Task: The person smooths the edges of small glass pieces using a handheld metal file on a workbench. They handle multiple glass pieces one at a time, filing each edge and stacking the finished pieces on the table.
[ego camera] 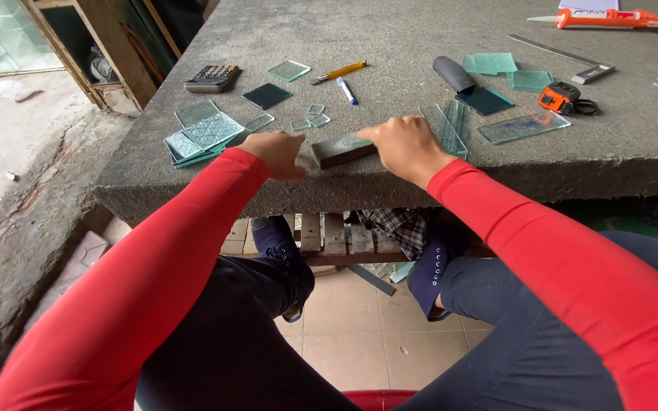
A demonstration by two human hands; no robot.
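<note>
Grip: your right hand (404, 148) is closing over a glass piece (350, 141) and pressing it down onto the dark sharpening stone (342, 151); fingers are curled tight, with only a sliver of the glass showing past them.
Left hand: your left hand (277, 152) is resting flat on the table edge (192, 190) just left of the stone's near end, fingers spread, holding nothing; whether it is touching the stone cannot be told.
Work piece: the glass is lying on top of the stone, directly under your right palm.
Left of the grip: a stack of patterned glass squares (201, 133) is sitting near, with a calculator (212, 77) further off.
Beyond the grip: small glass offcuts (310, 118), a yellow-handled glass cutter (340, 72) and a marker pen (346, 90) are lying well apart from your hand.
Right of the grip: clear glass strips (448, 125) are lying just beside your knuckles.
Step (judged): you are likely grinding an edge of the glass on the stone.
Next move (judged): it is calling for steady downward pressure, an even stroke, and a stone that is not sliding.
</note>
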